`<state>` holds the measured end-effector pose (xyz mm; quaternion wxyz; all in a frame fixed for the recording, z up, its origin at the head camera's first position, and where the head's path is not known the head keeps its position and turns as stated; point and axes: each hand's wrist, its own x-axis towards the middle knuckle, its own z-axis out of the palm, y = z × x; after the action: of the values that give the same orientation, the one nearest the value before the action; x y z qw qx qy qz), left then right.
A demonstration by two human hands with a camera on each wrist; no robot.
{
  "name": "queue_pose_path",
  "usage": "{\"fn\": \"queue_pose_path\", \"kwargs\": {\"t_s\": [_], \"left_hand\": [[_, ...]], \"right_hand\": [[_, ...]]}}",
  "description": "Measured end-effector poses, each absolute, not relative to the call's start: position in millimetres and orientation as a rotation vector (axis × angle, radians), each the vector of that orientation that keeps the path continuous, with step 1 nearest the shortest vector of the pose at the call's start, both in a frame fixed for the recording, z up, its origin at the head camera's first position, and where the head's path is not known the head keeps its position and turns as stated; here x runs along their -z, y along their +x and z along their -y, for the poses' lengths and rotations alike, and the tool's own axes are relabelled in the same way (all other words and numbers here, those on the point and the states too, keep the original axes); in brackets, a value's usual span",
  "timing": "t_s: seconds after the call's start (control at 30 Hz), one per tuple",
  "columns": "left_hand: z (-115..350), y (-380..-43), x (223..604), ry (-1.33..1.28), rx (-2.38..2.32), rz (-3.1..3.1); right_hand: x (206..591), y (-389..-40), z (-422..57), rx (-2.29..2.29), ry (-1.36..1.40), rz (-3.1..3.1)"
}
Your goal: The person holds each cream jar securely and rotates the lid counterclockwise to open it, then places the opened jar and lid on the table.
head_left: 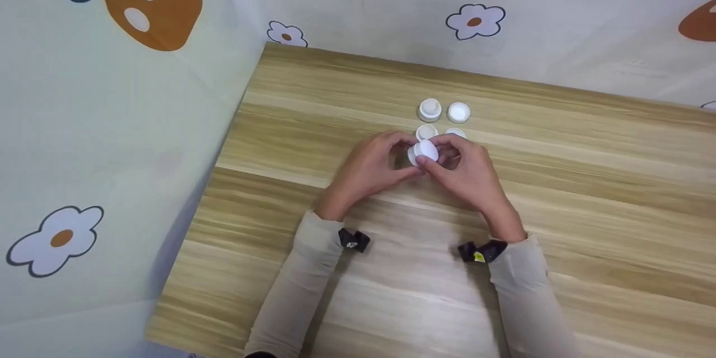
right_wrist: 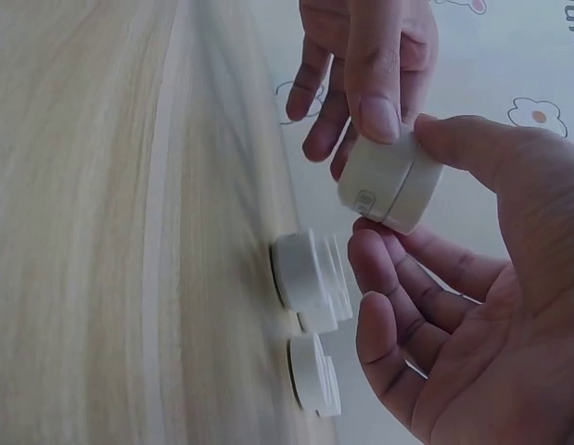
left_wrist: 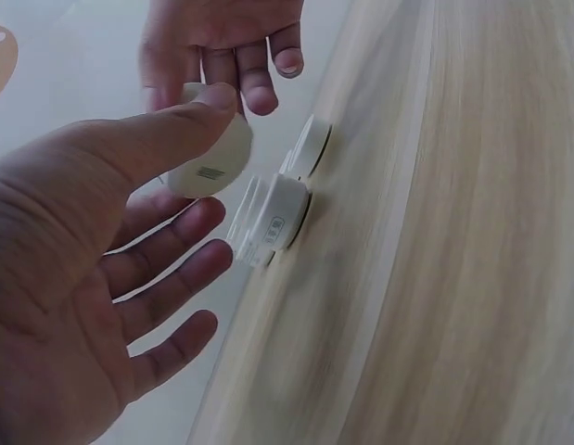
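Observation:
A small white jar [head_left: 423, 152] is held tilted above the table between the two hands, its lid on it. My left hand [head_left: 372, 165] grips the jar's body with the thumb and fingers, and its other fingers spread loosely. On the lid side, my right hand [head_left: 470, 170] pinches the lid [right_wrist: 421, 190] between thumb and fingers. The jar's base [left_wrist: 210, 167] carries a small printed mark in the left wrist view. Just beyond the hands stand two open jars [head_left: 430, 109], with two white lids [head_left: 458, 112] lying to their right. The nearer lid is partly hidden by the right hand.
The wood-grain table [head_left: 268, 224] runs under both arms. Behind it and along its left side hangs a pale cloth [head_left: 369, 5] with flower and fruit prints. Each sleeve has a black wrist device [head_left: 354, 239] near the cuff.

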<state>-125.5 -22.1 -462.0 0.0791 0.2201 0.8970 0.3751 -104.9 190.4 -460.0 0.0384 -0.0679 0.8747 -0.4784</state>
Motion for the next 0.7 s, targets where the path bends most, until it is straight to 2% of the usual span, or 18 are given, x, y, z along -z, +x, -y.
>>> {"fn": "queue_pose_path", "kwargs": {"t_s": [0.7], "left_hand": [[22.1, -125.1, 461.8, 0.734, -1.082, -2.78]], "right_hand": [[460.5, -105.0, -188.9, 1.505, -0.221, -2.725]]}}
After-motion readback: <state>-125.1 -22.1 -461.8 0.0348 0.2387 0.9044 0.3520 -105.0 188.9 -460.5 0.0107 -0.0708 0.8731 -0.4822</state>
